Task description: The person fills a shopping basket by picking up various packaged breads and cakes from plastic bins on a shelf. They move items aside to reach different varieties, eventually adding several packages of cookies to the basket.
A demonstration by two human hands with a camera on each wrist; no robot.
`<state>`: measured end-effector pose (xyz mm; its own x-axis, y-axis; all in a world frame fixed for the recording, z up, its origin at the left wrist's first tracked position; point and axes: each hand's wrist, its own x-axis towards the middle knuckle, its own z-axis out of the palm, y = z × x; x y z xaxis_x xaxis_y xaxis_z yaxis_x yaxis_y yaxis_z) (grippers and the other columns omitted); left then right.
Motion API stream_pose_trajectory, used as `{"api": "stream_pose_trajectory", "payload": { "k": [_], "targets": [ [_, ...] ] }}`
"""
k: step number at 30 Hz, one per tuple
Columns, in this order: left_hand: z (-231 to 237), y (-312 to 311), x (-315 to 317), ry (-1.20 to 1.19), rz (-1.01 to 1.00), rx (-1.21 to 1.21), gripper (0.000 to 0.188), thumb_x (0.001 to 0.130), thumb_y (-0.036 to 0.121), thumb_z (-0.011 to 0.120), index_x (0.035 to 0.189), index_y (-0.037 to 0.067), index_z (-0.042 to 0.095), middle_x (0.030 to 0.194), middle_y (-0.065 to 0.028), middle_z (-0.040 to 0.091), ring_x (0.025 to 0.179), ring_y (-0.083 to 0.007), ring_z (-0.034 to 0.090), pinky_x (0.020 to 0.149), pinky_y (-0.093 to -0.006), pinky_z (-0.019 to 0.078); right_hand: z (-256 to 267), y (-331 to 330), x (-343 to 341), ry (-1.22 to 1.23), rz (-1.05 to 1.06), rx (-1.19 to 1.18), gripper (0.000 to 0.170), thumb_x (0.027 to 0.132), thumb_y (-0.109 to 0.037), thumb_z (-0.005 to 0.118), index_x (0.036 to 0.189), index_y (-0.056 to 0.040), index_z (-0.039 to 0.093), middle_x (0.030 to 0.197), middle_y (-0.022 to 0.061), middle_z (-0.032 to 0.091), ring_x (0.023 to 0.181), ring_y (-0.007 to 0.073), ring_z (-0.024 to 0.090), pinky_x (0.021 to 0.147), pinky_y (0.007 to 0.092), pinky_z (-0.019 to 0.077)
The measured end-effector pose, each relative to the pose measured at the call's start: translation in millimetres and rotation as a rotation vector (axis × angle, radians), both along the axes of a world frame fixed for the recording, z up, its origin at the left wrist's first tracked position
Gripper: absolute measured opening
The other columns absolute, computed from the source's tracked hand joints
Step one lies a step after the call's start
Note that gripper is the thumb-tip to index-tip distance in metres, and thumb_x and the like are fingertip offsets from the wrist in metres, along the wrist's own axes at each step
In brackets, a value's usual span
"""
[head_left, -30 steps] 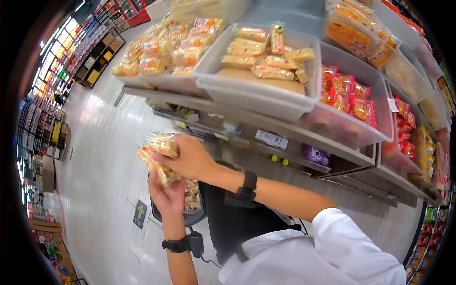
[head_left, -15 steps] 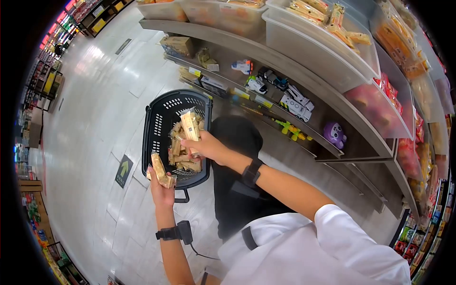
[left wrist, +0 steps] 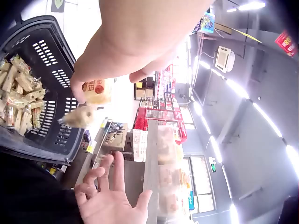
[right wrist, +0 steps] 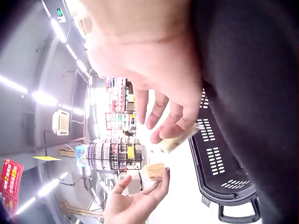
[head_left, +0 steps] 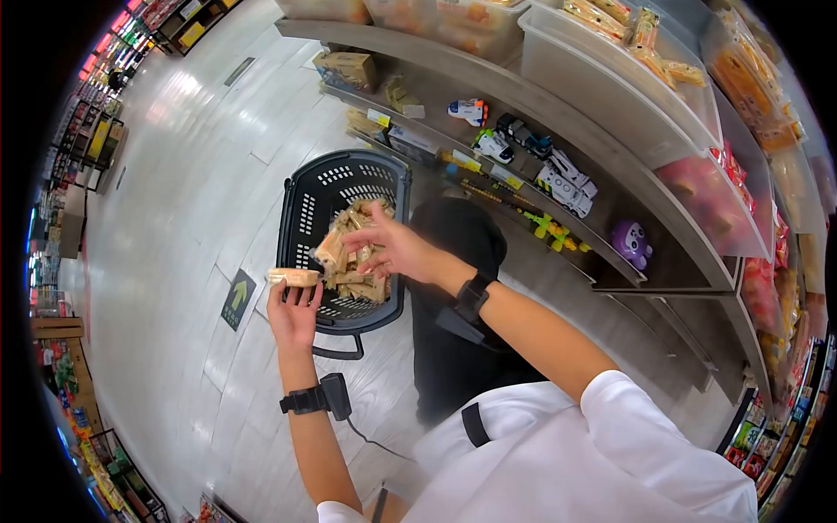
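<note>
My left hand (head_left: 294, 321) grips a wrapped pastry (head_left: 294, 277) beside the left edge of the black basket (head_left: 297, 222); the same pastry (left wrist: 97, 91) shows beyond my fingers in the left wrist view. My right hand (head_left: 397, 248) is over the basket with fingers spread. A wrapped piece (head_left: 331, 250) is just off its fingertips; in the left wrist view this blurred piece (left wrist: 79, 116) appears unsupported, apart from the right hand (left wrist: 112, 203). Many wrapped pieces (head_left: 362, 288) lie in the basket.
Shelves on the right hold toy vehicles (head_left: 567, 185) and a purple toy (head_left: 631, 243). Above them stand clear bins (head_left: 610, 96) of packaged snacks. The person's dark-clothed leg (head_left: 458, 296) is right beside the basket. A green arrow sign (head_left: 237, 299) marks the floor.
Both hands came down from beside the shelf to the basket. The right hand has let go of the wrapped pieces it held, its fingers now spread; the left still grips its pastry.
</note>
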<state>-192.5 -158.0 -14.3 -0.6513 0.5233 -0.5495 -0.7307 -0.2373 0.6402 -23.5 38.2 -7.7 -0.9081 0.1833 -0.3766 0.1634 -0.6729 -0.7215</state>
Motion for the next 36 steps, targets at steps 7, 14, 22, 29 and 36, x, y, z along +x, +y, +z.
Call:
{"api": "stream_pose_trajectory", "payload": {
  "k": [7, 14, 22, 29, 36],
  "targets": [
    [15.1, 11.2, 12.3, 0.189, 0.008, -0.001, 0.045, 0.092, 0.02, 0.056, 0.129, 0.0, 0.04, 0.144, -0.0154, 0.036, 0.129, -0.0302, 0.042, 0.104, -0.0502, 0.0417, 1.1, -1.6, 8.3, 0.071, -0.099, -0.101, 0.066, 0.095, -0.063, 0.036, 0.111, -0.0041, 0.062, 0.086, 0.002, 0.06, 0.072, 0.0138, 0.058, 0.065, 0.0252, 0.044],
    [114.0, 75.3, 58.3, 0.904, -0.45, -0.191, 0.04, 0.09, 0.01, 0.054, 0.129, 0.002, 0.05, 0.132, -0.0087, 0.053, 0.119, -0.0241, 0.053, 0.097, -0.0388, 0.0419, 108.4, 46.8, 87.8, 0.268, 0.054, 0.165, 0.031, 0.094, -0.033, 0.058, 0.101, -0.0023, 0.061, 0.061, -0.0039, 0.043, 0.052, 0.0073, 0.04, 0.049, 0.0217, 0.0328],
    [232.0, 186.9, 158.5, 1.887, -0.71, 0.106, 0.036, 0.077, 0.002, 0.065, 0.113, 0.004, 0.061, 0.121, -0.014, 0.057, 0.115, -0.0336, 0.053, 0.099, -0.0381, 0.0407, 332.7, 165.1, 239.9, -0.063, -0.042, 1.552, 0.035, 0.075, -0.032, 0.08, 0.089, -0.0042, 0.066, 0.082, 0.0023, 0.067, 0.079, 0.0101, 0.063, 0.071, 0.0264, 0.0492],
    [249.4, 261.8, 217.0, 2.241, -0.735, 0.134, 0.053, 0.08, 0.017, 0.069, 0.128, 0.009, 0.051, 0.14, -0.0169, 0.042, 0.136, -0.0367, 0.033, 0.11, -0.0519, 0.0269, 335.2, 333.0, 231.9, -0.726, 0.056, 1.876, 0.092, 0.068, -0.062, 0.075, 0.128, 0.003, 0.05, 0.123, 0.0245, 0.057, 0.115, 0.0353, 0.055, 0.096, 0.0419, 0.0451],
    [223.5, 309.0, 227.4, 2.341, -0.678, -0.074, 0.081, 0.079, 0.031, 0.071, 0.144, 0.005, 0.031, 0.151, -0.0214, 0.025, 0.143, -0.0378, 0.018, 0.11, -0.062, 0.0193, 304.4, 411.8, 173.5, -0.958, 0.238, 1.901, 0.104, 0.064, -0.082, 0.059, 0.104, 0.0137, 0.063, 0.107, 0.0305, 0.063, 0.103, 0.039, 0.061, 0.087, 0.0454, 0.0476]
  ]
}}
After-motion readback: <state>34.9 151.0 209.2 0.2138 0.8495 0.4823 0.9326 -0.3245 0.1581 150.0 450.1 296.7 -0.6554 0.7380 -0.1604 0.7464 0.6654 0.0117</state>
